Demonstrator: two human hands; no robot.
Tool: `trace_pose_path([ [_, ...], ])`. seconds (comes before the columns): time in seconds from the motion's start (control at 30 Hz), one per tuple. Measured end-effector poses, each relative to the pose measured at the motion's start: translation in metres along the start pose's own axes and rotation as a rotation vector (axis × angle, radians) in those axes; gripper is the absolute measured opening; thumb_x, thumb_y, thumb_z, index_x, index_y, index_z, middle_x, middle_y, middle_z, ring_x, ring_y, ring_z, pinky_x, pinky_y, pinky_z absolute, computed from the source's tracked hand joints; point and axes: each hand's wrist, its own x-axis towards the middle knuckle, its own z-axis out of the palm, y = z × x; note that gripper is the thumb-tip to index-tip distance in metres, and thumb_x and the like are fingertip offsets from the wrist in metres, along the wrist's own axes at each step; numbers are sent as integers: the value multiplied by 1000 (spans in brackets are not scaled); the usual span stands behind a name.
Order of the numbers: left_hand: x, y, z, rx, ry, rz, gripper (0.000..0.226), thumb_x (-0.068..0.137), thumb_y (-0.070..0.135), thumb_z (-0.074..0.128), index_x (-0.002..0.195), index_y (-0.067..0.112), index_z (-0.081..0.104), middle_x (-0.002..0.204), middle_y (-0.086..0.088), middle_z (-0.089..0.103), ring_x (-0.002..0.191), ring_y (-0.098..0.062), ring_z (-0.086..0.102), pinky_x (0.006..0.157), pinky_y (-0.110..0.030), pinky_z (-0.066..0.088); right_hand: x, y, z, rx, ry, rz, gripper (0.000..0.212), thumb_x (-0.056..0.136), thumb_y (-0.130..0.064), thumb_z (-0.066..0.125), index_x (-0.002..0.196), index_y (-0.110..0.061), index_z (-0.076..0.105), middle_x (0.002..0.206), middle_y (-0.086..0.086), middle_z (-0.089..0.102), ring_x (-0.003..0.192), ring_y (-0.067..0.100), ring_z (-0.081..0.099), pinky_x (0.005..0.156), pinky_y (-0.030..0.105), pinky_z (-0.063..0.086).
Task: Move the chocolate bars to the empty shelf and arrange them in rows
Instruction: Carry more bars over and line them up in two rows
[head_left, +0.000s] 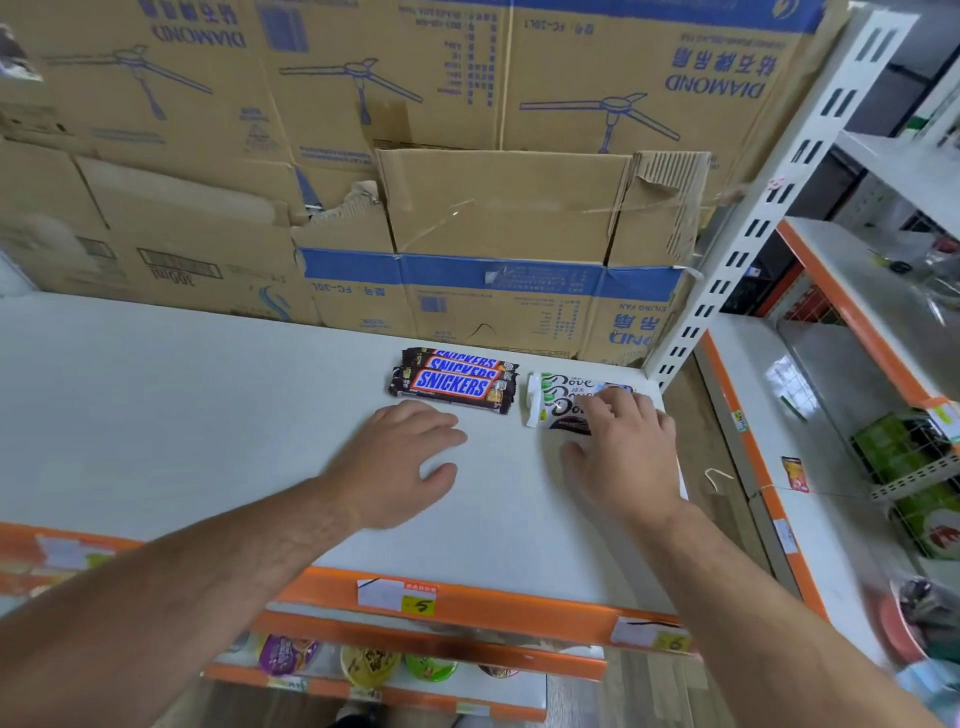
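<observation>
Centre frame on the white shelf (182, 415), we see the Snickers bars (454, 382) lined up in a tight row. The Dove bars (558, 400) sit just right of them. Our left hand (400, 462) lies flat below the Snickers, fingers relaxed and holding nothing. Our right hand (623, 452) rests spread, straight fingers on the Dove bars.

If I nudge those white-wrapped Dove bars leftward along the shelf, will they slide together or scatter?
Probably slide easily: the glossy white-wrapped Dove bars lie flat on the smooth white shelf. They overlap loosely, so they may fan apart rather than move as one. Flat and thin, they seem unlikely to roll or tip.
</observation>
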Motion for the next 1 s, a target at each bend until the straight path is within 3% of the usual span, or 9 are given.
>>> trace_pose_path([
  [0.1, 0, 1, -2, -16, -25, -8, 41, 89, 43, 51, 126, 30, 62, 135, 11, 55, 124, -14, 45, 104, -32, 34, -13, -24, -8, 38, -71, -61, 31, 71, -32, 64, 99, -18, 66, 102, 4, 63, 96, 31, 56, 82, 40, 44],
  [0.2, 2, 0, -9, -60, -86, -9, 41, 92, 39, 56, 130, 26, 59, 140, 6, 52, 128, -16, 42, 110, -29, 29, -18, -52, -19, 80, -248, -116, 37, 78, -42, 59, 107, -19, 64, 103, 4, 61, 100, 29, 56, 79, 37, 49],
  [0.33, -13, -9, -26, -53, -73, -62, 46, 89, 41, 57, 133, 26, 56, 140, 5, 52, 130, -15, 42, 111, -31, 29, -23, -92, -30, 146, -353, -139, 43, 79, -48, 59, 112, -21, 61, 107, 3, 60, 103, 27, 57, 78, 35, 51],
  [0.57, -94, -79, -86, -26, -23, -203, 48, 88, 46, 55, 132, 30, 54, 136, 10, 54, 127, -14, 43, 107, -29, 32, -34, -202, -37, 139, -341, -207, 53, 77, -54, 61, 123, -28, 58, 116, 0, 59, 112, 23, 54, 83, 32, 47],
  [1.0, -303, -230, -205, 10, 108, -498, 45, 87, 46, 53, 129, 30, 55, 133, 6, 55, 126, -17, 42, 105, -38, 36, -63, -486, -28, 267, -360, -425, 48, 83, -51, 58, 127, -33, 55, 125, -3, 56, 115, 19, 53, 84, 33, 44],
])
